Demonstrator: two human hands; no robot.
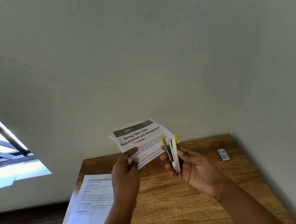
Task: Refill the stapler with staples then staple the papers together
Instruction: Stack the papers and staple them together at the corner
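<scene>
The left hand [126,169] is pinching the papers [142,141] by their lower corner, lifting them above the table [176,203]. The right hand [192,168] is gripping the stapler [173,154] upright (yellow tips on top), with the papers' right edge just beside its open mouth. One sheet [91,199] is lying on the table's left edge, and a staple box [223,154] is resting at the far right.

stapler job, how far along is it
Refilling cannot be confirmed: the staple box lies apart on the table, and the stapler's inside is not visible. In hand: the right hand grips the stapler upright, and the left hand holds up a printed sheet next to it. Left to do: the stapling itself; another sheet lies on the table's left edge.
</scene>
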